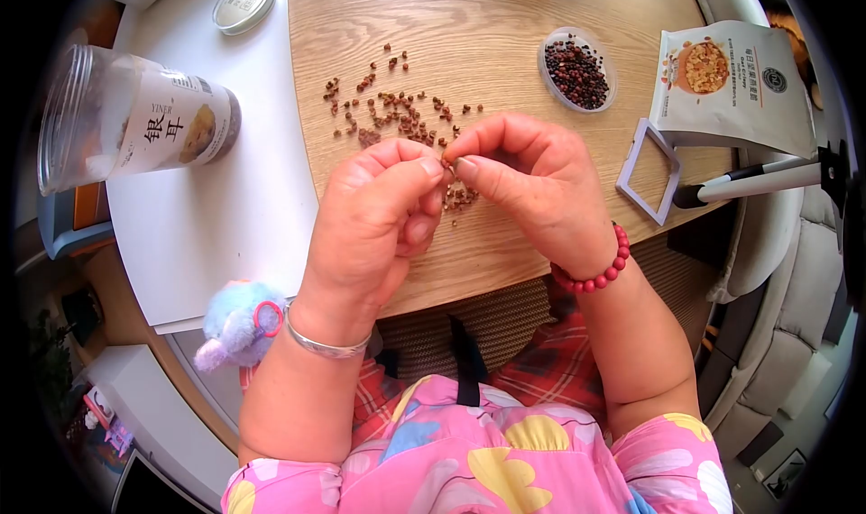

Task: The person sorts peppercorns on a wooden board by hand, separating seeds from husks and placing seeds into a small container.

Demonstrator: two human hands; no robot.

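In the head view, both hands meet over a wooden table (505, 18), near its front edge. The right hand (541, 185) pinches a tiny reddish-brown peppercorn (448, 163) between thumb and forefinger. The left hand (374, 207) is closed, its fingers curled and its thumb pressed to the forefinger, with the tips right at the same peppercorn; whether they grip it too, I cannot tell. The peppercorn is held above the table, between the two hands.

Just beyond the fingertips, loose peppercorns (401, 113) lie scattered on the wood, thickest in the middle. Under and just beside the right thumb is a small heap of paler bits (458, 198). Farther out, beyond the right hand, a round clear tub (612, 77) holds dark peppercorns (577, 70). To its right stands a pale food packet (735, 90) with a picture of a bowl on it, and a lilac frame (631, 155) is just beside the packet, near a black and white stand (753, 185).

On the left, a white board (216, 234) bears a clear labelled jar (171, 122), open at the top, and a round lid (242, 7). A fluffy blue toy (236, 311) is near the left wrist, which wears a silver bangle (325, 345); red beads (603, 281) circle the right wrist.
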